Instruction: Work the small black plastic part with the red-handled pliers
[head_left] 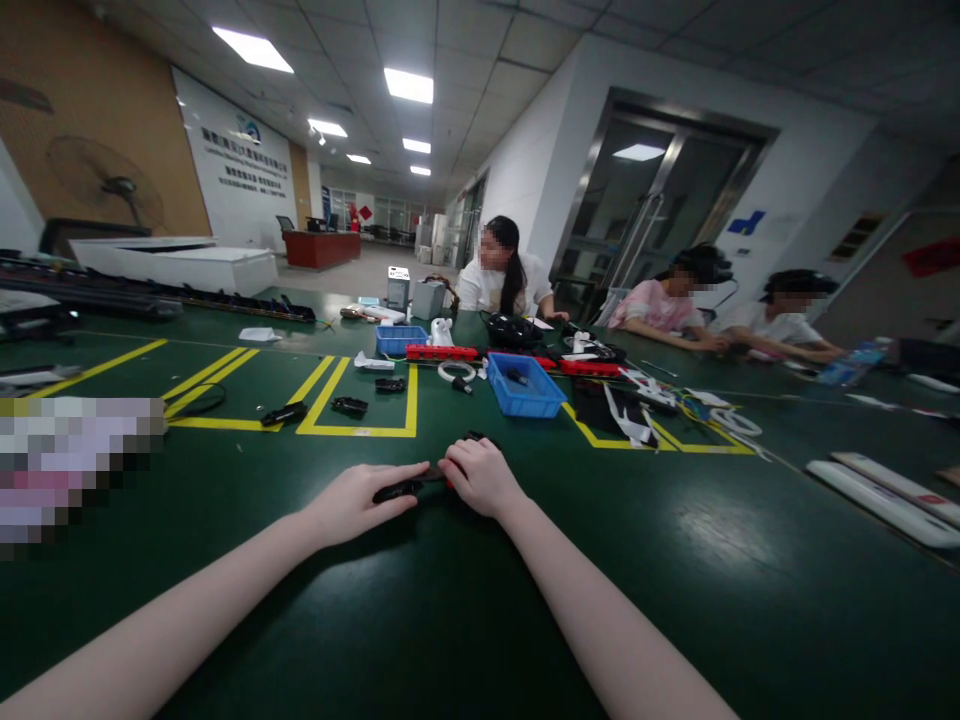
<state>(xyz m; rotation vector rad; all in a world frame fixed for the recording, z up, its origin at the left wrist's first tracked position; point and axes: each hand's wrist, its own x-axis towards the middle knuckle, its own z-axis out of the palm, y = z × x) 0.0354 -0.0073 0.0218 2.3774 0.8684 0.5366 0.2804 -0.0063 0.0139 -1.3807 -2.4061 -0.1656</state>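
Observation:
Over the near part of the green table, my left hand [364,505] pinches a small black part [397,491] between thumb and fingers. Close beside it on the right, my right hand [480,475] is closed around a dark object [474,437], mostly hidden by the fingers; a bit of red shows under them. A thin dark piece [433,475] spans the small gap between both hands. Beyond them, similar black parts [349,406] [390,385] [285,414] lie within or on yellow tape outlines.
A blue tray [525,385] with a dark item stands past my right hand, and another blue tray [401,339] farther back. Red power strips [441,352] and a white cable [456,373] lie between. White bars [881,503] lie at right. Several people sit across the table.

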